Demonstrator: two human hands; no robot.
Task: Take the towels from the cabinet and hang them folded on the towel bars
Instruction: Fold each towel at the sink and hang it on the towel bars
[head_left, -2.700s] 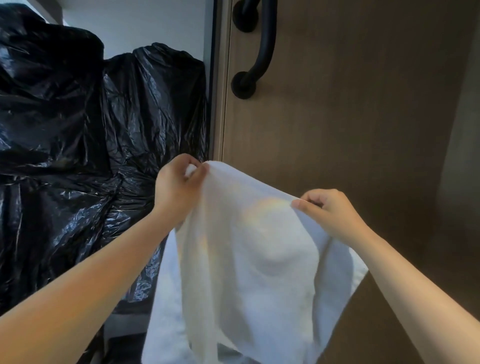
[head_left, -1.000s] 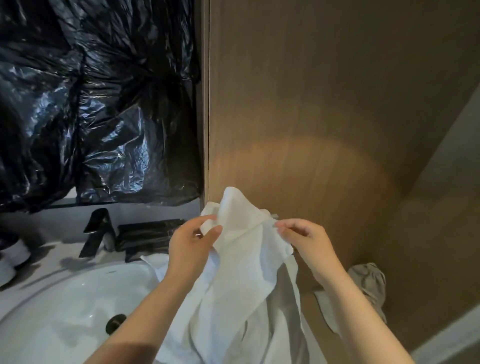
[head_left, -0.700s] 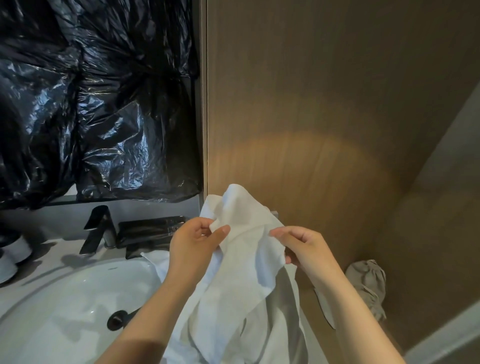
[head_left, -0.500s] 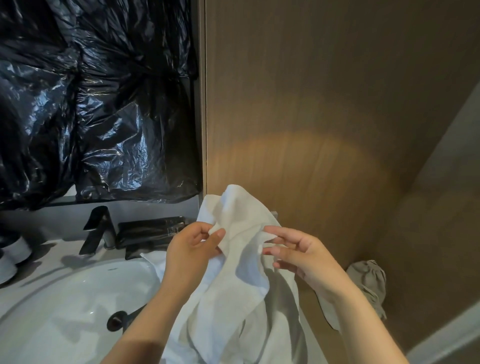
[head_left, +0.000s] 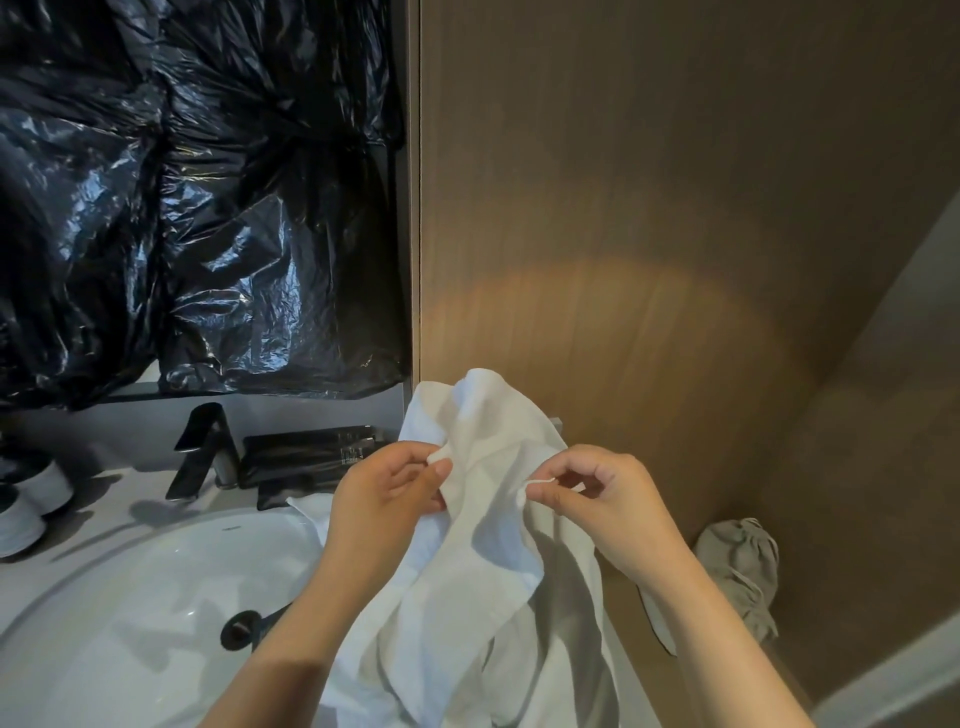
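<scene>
A white towel (head_left: 488, 566) hangs bunched in front of me, its top fold rising above my hands and its lower part draping down over the sink's right edge. My left hand (head_left: 387, 499) pinches a fold of the towel near its upper left. My right hand (head_left: 605, 499) pinches the towel's right edge between thumb and fingertips. No towel bar or cabinet opening is in view.
A brown wood-grain panel (head_left: 649, 234) stands right behind the towel. Black plastic sheeting (head_left: 197, 197) covers the wall at left. Below lie a white sink basin (head_left: 130, 613), a black faucet (head_left: 200, 449) and a dark tray (head_left: 306, 457). A grey cloth (head_left: 737, 571) lies crumpled at lower right.
The view has dropped from the panel's black handle to the sink. The towel went from spread between my hands to bunched; my right hand let go briefly, then pinched its right edge again.
</scene>
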